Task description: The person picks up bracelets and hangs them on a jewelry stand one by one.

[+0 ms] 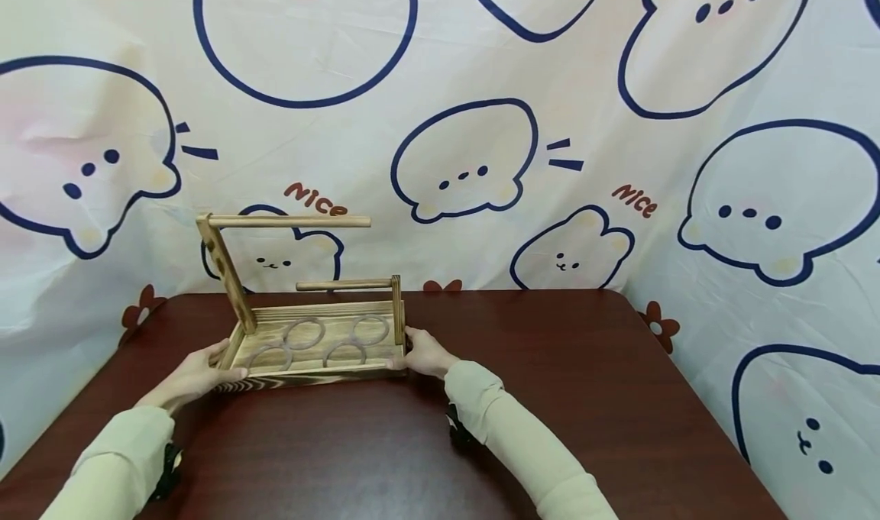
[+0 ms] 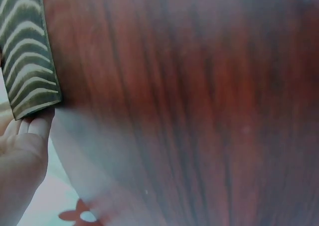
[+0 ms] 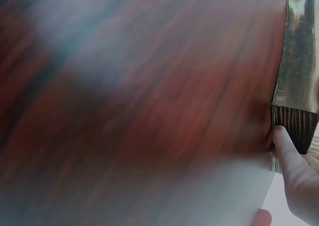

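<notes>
A wooden stand (image 1: pixel 316 379) with a shallow tray base sits toward the back left of the table. Each end carries an upright post with a horizontal bar, the left one taller. Several pale ring shapes show on the tray floor. My left hand (image 1: pixel 195 375) grips the tray's left end, its thumb along the front edge; in the left wrist view fingers (image 2: pixel 37 129) meet the corner of the striped wood. At the opposite end my right hand (image 1: pixel 428 353) holds the right side; the right wrist view shows a digit against the dark end face. Some fingertips are hidden behind the wood.
The dark red-brown table (image 1: pixel 550 413) extends right and in front of the stand. Behind it hangs a white cloth (image 1: pixel 467 253) with cartoon drawings, which also runs along both sides. Dark bands are strapped at both sleeves.
</notes>
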`<state>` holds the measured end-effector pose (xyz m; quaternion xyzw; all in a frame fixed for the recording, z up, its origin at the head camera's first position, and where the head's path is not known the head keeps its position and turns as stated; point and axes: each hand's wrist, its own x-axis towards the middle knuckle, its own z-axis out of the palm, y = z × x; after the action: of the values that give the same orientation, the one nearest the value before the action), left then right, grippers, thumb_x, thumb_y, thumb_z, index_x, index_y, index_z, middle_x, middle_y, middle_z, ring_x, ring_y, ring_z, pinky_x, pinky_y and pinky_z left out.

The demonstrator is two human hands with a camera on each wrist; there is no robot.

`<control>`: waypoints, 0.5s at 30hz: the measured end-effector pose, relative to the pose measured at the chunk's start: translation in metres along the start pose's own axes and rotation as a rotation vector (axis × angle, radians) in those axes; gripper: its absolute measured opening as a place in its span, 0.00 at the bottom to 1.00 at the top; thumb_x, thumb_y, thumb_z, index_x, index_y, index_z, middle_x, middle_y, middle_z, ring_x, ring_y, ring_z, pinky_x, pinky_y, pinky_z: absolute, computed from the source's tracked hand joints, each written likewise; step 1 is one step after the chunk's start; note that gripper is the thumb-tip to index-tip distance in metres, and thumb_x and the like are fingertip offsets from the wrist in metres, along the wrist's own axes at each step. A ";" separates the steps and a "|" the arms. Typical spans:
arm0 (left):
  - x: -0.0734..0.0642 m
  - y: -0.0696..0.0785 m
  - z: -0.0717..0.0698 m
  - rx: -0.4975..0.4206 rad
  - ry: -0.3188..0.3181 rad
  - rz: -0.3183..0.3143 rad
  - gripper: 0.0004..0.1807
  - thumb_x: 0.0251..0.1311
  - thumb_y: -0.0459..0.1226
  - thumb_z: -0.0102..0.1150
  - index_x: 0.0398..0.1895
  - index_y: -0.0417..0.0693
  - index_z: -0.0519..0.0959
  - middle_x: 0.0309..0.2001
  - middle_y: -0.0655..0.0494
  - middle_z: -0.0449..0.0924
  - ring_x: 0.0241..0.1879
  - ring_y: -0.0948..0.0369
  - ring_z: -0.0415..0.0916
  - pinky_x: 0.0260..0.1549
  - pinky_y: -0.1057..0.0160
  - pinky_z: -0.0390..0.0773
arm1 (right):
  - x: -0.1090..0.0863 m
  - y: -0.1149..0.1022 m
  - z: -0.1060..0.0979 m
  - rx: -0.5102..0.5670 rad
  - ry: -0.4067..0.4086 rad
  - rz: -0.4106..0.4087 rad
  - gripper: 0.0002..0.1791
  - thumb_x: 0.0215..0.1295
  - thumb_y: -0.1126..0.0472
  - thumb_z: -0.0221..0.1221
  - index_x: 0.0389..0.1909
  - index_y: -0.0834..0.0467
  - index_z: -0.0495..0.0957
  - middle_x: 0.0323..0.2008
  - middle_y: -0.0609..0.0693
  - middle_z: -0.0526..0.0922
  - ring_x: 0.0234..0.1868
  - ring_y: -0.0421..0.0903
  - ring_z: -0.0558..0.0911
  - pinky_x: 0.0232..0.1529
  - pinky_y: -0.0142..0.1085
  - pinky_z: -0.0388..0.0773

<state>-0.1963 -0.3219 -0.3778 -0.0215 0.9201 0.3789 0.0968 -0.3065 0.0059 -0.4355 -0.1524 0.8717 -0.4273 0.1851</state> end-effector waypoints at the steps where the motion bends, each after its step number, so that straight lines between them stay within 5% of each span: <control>1: 0.017 -0.025 -0.001 0.005 -0.035 -0.013 0.54 0.58 0.53 0.55 0.65 0.20 0.37 0.63 0.18 0.39 0.61 0.28 0.43 0.55 0.35 0.57 | -0.001 0.000 -0.001 0.000 -0.001 0.003 0.48 0.52 0.55 0.66 0.69 0.64 0.51 0.68 0.59 0.57 0.68 0.54 0.59 0.61 0.47 0.64; 2: 0.033 -0.048 0.000 0.005 -0.049 -0.006 0.54 0.58 0.52 0.56 0.66 0.23 0.35 0.64 0.20 0.37 0.62 0.28 0.42 0.54 0.35 0.57 | -0.003 0.002 -0.002 0.002 0.003 0.004 0.48 0.52 0.55 0.66 0.69 0.64 0.51 0.68 0.59 0.57 0.67 0.55 0.60 0.61 0.47 0.64; 4: 0.047 -0.065 0.004 -0.007 -0.045 0.005 0.56 0.56 0.54 0.58 0.67 0.25 0.36 0.65 0.21 0.37 0.62 0.29 0.42 0.54 0.35 0.57 | -0.006 0.004 -0.005 0.010 0.006 0.003 0.48 0.52 0.55 0.66 0.69 0.64 0.51 0.68 0.59 0.57 0.68 0.54 0.59 0.62 0.47 0.63; 11: 0.042 -0.042 0.020 -0.009 -0.024 0.007 0.53 0.57 0.49 0.58 0.67 0.23 0.37 0.65 0.21 0.40 0.62 0.30 0.45 0.55 0.36 0.58 | -0.016 0.013 -0.018 0.022 0.009 0.018 0.47 0.53 0.56 0.66 0.69 0.65 0.51 0.68 0.60 0.57 0.68 0.54 0.58 0.63 0.47 0.62; 15: 0.047 -0.044 0.025 -0.007 -0.040 0.008 0.55 0.55 0.52 0.59 0.67 0.23 0.38 0.64 0.21 0.41 0.62 0.31 0.47 0.55 0.37 0.60 | -0.023 0.017 -0.023 0.030 -0.003 0.043 0.48 0.52 0.56 0.66 0.69 0.64 0.50 0.68 0.60 0.56 0.68 0.56 0.58 0.62 0.48 0.62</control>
<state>-0.2330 -0.3341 -0.4344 -0.0103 0.9168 0.3827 0.1135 -0.2986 0.0411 -0.4317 -0.1314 0.8681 -0.4358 0.1979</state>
